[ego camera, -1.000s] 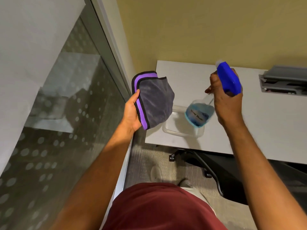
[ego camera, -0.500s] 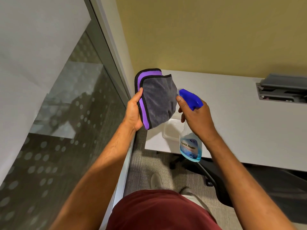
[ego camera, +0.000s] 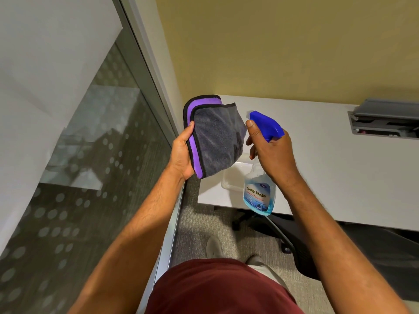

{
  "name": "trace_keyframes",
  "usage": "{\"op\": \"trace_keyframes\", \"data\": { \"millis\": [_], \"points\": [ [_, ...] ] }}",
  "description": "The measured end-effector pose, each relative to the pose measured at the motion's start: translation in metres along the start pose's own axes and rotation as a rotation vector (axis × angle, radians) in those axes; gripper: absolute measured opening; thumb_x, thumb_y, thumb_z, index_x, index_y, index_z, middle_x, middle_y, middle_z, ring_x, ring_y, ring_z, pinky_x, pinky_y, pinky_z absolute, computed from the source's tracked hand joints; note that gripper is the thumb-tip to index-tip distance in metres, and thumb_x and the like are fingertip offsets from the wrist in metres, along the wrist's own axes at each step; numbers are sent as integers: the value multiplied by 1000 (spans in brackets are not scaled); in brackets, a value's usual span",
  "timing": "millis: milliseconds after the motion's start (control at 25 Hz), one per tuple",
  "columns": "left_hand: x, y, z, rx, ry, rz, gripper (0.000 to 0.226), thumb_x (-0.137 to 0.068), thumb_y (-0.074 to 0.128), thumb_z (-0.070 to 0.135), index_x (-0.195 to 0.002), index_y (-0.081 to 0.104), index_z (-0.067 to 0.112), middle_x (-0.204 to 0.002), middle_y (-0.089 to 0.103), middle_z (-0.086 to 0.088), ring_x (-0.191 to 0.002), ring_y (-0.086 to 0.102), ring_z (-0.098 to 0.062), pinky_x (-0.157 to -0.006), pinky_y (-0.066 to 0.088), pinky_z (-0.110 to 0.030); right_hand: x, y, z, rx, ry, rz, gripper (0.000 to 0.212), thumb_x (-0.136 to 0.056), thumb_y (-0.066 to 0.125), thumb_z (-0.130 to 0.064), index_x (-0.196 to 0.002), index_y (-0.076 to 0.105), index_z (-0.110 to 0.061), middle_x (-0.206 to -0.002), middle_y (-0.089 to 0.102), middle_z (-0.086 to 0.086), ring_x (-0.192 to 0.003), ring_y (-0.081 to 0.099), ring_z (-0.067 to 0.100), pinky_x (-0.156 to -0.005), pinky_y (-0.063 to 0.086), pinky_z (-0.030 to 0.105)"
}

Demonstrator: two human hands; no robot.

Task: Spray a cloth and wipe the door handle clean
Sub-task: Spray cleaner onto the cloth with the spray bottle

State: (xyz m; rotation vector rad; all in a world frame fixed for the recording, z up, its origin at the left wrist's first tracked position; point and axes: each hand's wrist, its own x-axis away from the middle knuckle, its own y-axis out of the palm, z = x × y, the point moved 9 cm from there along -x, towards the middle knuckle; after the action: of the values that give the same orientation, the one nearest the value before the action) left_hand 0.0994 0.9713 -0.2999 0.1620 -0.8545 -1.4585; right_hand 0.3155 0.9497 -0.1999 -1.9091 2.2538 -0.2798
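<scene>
Left hand point(ego camera: 181, 155): raised at centre frame, palm toward the camera wearer's right, thumb lying over the near edge and the remaining fingers hidden behind; pinching the folded cloth point(ego camera: 216, 138).

Cloth: grey pile with a purple band and black binding, folded double, held upright in the air above the worktop's left corner; its free edge points to 3 o'clock, toward the sprayer.

Right hand point(ego camera: 271, 150): wrapped around the neck of the spray bottle point(ego camera: 259, 193), index finger extended up along the front of the trigger head, other fingers curled closed around the neck.

Spray bottle: clear body with pale blue liquid and a printed label, blue trigger head at 12 o'clock of the hand, nozzle aimed at 9 o'clock and just beside the cloth, not touching it. The body hangs tilted below the wrist.

Worktop point(ego camera: 340, 168): white, against a yellow wall; a clear plastic container point(ego camera: 233, 177) sits on its near-left corner, behind the bottle.

Glass partition point(ego camera: 95, 155): dotted frosting, at 9 o'clock of the left arm.
</scene>
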Motion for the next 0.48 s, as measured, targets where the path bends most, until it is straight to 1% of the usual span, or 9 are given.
{"op": "trace_keyframes", "data": {
  "millis": [80,160,240,280,320,400,480],
  "points": [
    [-1,-2,0,18,-6,-7,42,-99,58,49,-122,79,21,-127,75,-11,-113,73,-31,-94,60,-49,-2,-5,5,13,20,44,32,-98,64,-56,-118,68,-31,-75,69,-8,-60,63,5,-56,54,13],
    [-1,-5,2,28,-3,-16,41,-101,57,49,-122,79,21,-125,75,-10,-112,73,-30,-95,59,-49,-5,-9,10,-4,38,69,33,-98,63,-56,-120,68,-31,-74,70,-10,-59,64,5,-58,55,14],
    [0,-6,2,36,-8,-23,41,-102,56,49,-120,80,22,-124,76,-9,-111,74,-29,-92,60,-48,-8,-10,11,-16,33,48,20,-99,63,-55,-115,64,-43,-77,73,-15,-57,64,6,-58,56,16],
    [1,-6,2,37,-10,-27,41,-102,55,49,-120,81,22,-123,76,-9,-111,74,-29,-91,60,-48,-10,-10,12,-11,28,39,18,-99,63,-55,-114,62,-46,-79,73,-18,-56,63,6,-58,56,16],
    [2,-7,3,34,-10,-29,42,-102,54,49,-119,81,22,-123,76,-9,-111,74,-29,-91,61,-48,-12,-12,14,-5,30,40,22,-99,62,-55,-118,61,-44,-81,74,-17,-55,63,6,-58,56,16],
    [2,-8,3,27,-10,-32,42,-102,54,49,-119,81,22,-123,76,-8,-111,75,-29,-91,61,-48,-16,-17,22,25,61,62,36,-99,62,-55,-128,62,-33,-85,73,-12,-56,62,6,-58,57,17],
    [3,-9,3,27,-8,-33,42,-103,53,49,-120,81,22,-123,76,-8,-111,75,-29,-91,61,-48,-18,-22,30,76,103,95,45,-99,62,-56,-129,65,-22,-81,71,-8,-56,62,3,-60,58,22]
  ]
}}
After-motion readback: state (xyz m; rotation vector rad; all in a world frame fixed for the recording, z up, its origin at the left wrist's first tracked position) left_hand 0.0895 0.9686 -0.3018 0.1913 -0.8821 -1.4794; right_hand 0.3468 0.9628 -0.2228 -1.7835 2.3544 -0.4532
